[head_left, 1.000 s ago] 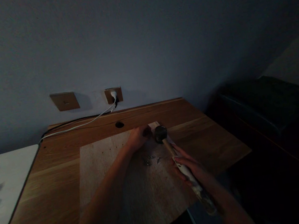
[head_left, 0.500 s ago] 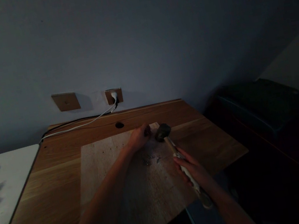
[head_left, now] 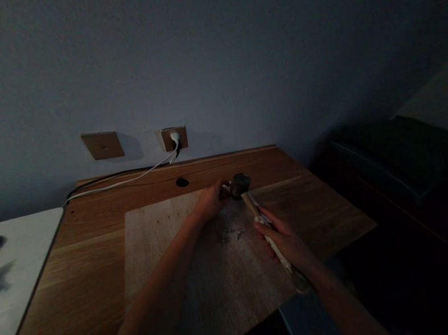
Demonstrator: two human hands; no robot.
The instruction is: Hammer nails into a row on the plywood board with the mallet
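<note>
Right hand point(head_left: 285, 240) clamps a hammer point(head_left: 250, 203) near the left hand point(head_left: 211, 199) (whose fingers' state is unclear)

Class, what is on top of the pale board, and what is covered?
Small metal pieces and a row of dark dots show. Whatever the left hand and forearm cover there cannot be seen.
</note>
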